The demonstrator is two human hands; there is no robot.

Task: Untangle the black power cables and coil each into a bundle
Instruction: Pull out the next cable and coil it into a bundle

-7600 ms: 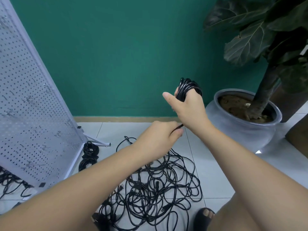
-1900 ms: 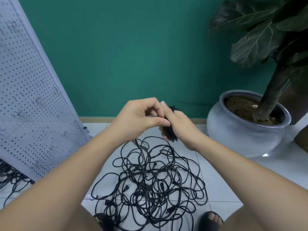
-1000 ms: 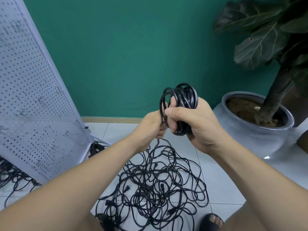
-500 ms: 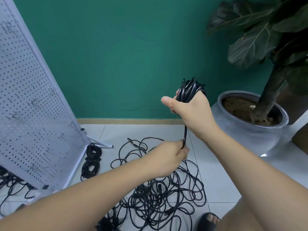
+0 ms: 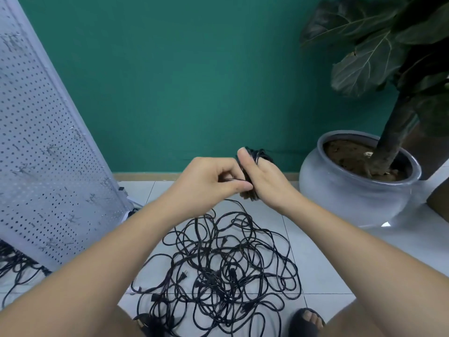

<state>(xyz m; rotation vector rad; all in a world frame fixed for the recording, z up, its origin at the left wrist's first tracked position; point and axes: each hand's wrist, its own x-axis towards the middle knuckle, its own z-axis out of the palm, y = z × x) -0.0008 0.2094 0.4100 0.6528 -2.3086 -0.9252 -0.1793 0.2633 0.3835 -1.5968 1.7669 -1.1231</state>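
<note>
Black coil [image 5: 257, 155]: a partly wound bundle of power cable at centre frame, held clear of the floor [image 5: 320, 261]. Only its top and bottom ends show past the hands.
Coil axis: near upright, with the top leaning slightly right.
Right hand [image 5: 271, 184]: wraps the Black coil from the right. The thumb lies up its left face and the remaining fingers are hidden behind it.
Left hand [image 5: 206, 182]: directly left of the coil and touching it. The fingers [image 5: 234, 189] are curled against the thumb and pinch a strand [image 5: 227, 180] at mid-height, most of it hidden.
Tangle [image 5: 218, 266]: loose cables on the floor at lower centre, below both hands and well apart from the coil.
Governing relation: the coil lies to the right of the left fingers and the slack lies below them. The left hand is nearer the slack, so it is judged to be the feeding hand.
Caution: slack may snag in the tangle as it is drawn up.
</note>
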